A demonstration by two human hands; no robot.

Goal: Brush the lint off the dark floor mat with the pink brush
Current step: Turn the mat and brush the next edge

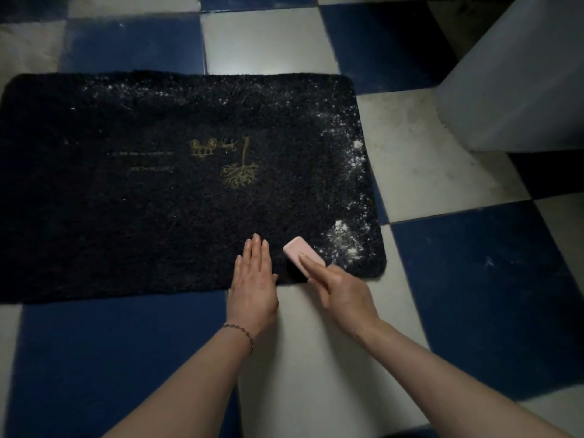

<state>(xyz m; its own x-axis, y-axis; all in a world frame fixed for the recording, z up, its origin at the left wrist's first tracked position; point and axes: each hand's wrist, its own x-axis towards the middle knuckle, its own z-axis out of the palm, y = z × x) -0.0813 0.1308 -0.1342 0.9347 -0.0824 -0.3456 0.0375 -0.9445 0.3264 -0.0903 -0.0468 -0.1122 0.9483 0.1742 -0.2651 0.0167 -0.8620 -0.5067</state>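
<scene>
A dark shaggy floor mat [142, 200] with a gold embroidered design lies on a blue and white checkered floor. White lint [343, 238] speckles its right edge, near right corner and far edge. My right hand [341, 290] grips the pink brush [300, 252], index finger stretched along its top, pressing it on the mat's near edge just left of the lint patch. My left hand [252, 279] lies flat with straight fingers on the mat's near edge, beside the brush.
Blue and white floor tiles [474, 279] surround the mat. A large pale grey object [518, 83] stands at the far right, close to the mat's right side.
</scene>
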